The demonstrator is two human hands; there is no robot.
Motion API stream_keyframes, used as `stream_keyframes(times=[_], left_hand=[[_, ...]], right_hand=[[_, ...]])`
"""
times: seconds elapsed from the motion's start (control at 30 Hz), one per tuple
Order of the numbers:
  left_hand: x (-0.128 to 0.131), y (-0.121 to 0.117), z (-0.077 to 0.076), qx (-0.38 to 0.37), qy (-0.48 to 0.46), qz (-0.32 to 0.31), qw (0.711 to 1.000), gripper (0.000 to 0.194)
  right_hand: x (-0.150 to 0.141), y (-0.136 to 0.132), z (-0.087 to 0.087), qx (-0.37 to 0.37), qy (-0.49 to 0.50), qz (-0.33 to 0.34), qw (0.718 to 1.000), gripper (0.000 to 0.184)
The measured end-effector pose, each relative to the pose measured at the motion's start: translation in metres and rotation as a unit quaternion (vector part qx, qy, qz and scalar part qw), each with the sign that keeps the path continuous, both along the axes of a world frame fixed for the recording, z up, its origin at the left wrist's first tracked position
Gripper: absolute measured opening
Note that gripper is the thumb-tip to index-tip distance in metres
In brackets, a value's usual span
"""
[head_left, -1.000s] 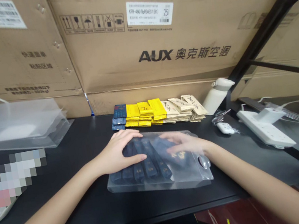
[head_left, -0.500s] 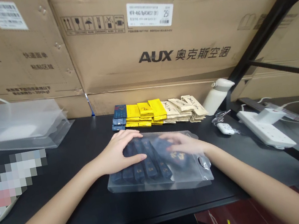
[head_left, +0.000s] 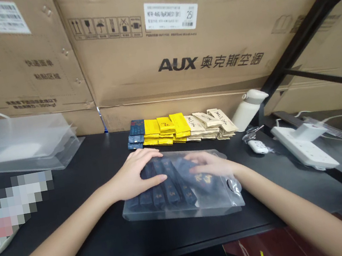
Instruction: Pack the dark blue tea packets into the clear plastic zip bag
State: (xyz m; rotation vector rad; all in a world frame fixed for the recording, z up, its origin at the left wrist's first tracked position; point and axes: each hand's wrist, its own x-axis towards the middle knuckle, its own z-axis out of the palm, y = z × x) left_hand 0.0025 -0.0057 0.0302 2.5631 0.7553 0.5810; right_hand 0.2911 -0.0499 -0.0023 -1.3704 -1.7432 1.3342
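Note:
A clear frosted plastic bag [head_left: 160,215] lies on the black table in front of me. Inside it several dark blue sachets [head_left: 172,189] with gold print stand in a slanted row. My left hand [head_left: 136,174] rests on the bag's left side from outside, thumb and fingers apart over the row. Through the mouth at the right, my right hand [head_left: 212,162] reaches into the bag. Its fingers are closed on one dark blue sachet [head_left: 204,178], which leans beside the row. The plastic blurs the right fingertips.
Behind the bag are a small dark blue stack [head_left: 137,128], yellow sachets [head_left: 164,125] and beige sachets [head_left: 211,123]. A white bottle [head_left: 249,110], an earphone case [head_left: 258,146] and a power strip [head_left: 305,146] are to the right. More plastic bags [head_left: 22,145] lie left; cardboard boxes [head_left: 127,65] stand behind.
Little differs. My right hand and the sachet in it were blurred by motion before and now look steadier, in almost the same place. My left hand has stayed put.

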Motion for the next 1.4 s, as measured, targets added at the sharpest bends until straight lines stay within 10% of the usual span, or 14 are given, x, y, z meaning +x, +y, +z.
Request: stream_keyframes(times=[1.4], left_hand=[[0.0002,0.0011,-0.0026,0.011,-0.005,-0.001,1.000,0.047]], right_hand=[[-0.0008,-0.0012,0.0016,-0.002,-0.062,-0.032,0.998,0.047]])
